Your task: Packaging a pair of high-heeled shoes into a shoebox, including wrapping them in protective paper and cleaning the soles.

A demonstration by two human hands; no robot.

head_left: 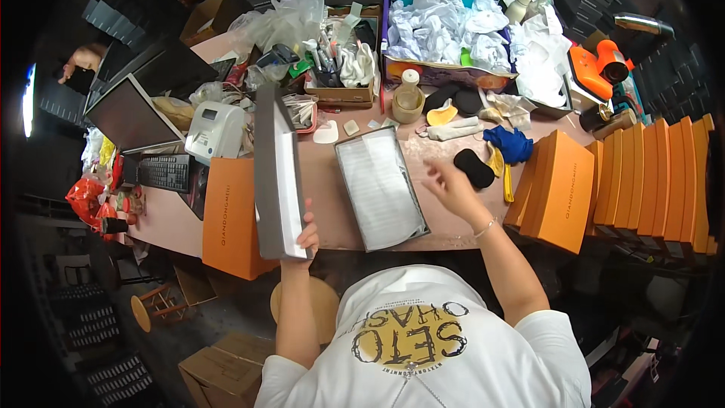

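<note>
A shoe-packing workshop: stacked orange shoeboxes point(649, 181), crumpled tissue paper point(453, 26), label printer point(214, 130) crowding the cluttered pink worktable point(325, 211).

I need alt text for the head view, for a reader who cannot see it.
A person at a cluttered pink table holds a grey box lid upright on its edge with the left hand, while the open right hand hovers beside an open box lined with white paper.
</note>
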